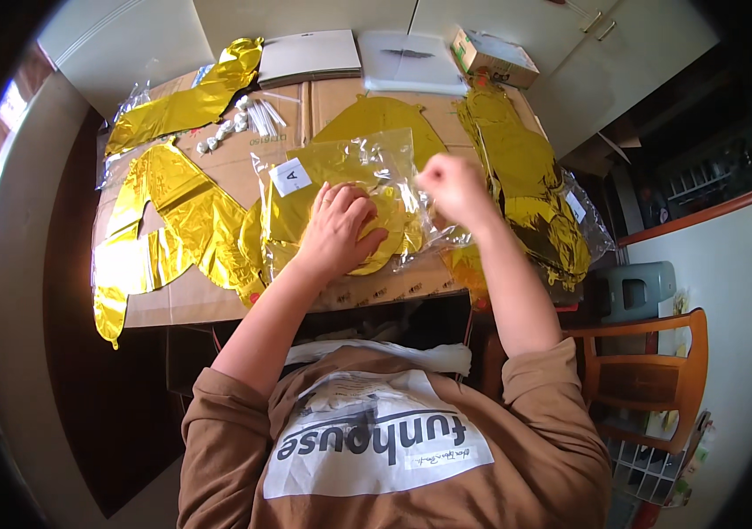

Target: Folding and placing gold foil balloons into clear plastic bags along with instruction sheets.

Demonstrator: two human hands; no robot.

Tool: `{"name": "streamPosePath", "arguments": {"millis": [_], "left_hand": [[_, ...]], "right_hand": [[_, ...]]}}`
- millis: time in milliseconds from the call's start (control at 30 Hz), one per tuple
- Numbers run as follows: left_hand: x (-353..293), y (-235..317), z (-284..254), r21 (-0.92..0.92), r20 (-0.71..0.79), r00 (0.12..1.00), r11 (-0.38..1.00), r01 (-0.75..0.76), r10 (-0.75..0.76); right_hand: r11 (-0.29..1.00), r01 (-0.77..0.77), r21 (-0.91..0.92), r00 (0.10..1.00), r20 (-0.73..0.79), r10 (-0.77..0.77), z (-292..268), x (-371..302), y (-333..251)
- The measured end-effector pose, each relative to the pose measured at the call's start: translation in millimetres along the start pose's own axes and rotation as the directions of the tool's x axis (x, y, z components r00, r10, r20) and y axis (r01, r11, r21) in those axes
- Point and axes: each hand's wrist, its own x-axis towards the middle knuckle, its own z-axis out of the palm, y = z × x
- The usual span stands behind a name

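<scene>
In front of me a clear plastic bag [389,150] with a white label [290,177] lies over a gold foil balloon [380,117]. My left hand [340,225] rests on the bag, fingers fairly flat and a little apart. At the bag's right edge is my right hand [460,189], its fingers curled closed and slightly blurred; what they hold, if anything, is hidden. Left of the bag, a flat gold foil balloon [186,198] hangs partly over the table's front edge. A pile of gold foil balloons [517,154] lies to the right.
Cardboard [190,304] covers the table. White sticks [263,116] and small white bundles [221,132] lie at the back left, near another gold foil piece [186,104]. Behind stand white sheets [310,57], a translucent flat container [413,66] and a carton [492,57]. A wooden chair [693,375] stands right.
</scene>
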Motion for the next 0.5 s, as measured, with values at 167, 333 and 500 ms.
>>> {"name": "streamPosePath", "arguments": {"millis": [167,333,500], "left_hand": [[0,-2,-1,-0.068,0.028,1.000,0.998,-0.011,0.013],[-1,-2,-1,-0.042,0.029,1.000,0.999,0.007,-0.006],[3,-1,0,-0.045,0.033,0.999,0.999,-0.017,0.018]], "right_hand": [[0.968,-0.202,0.147,0.979,0.043,0.198,-20,17,57],[0.959,0.002,0.284,0.999,0.033,-0.012,-42,12,11],[0.808,0.267,-0.526,0.962,0.088,-0.260,-7,40,-40]]}}
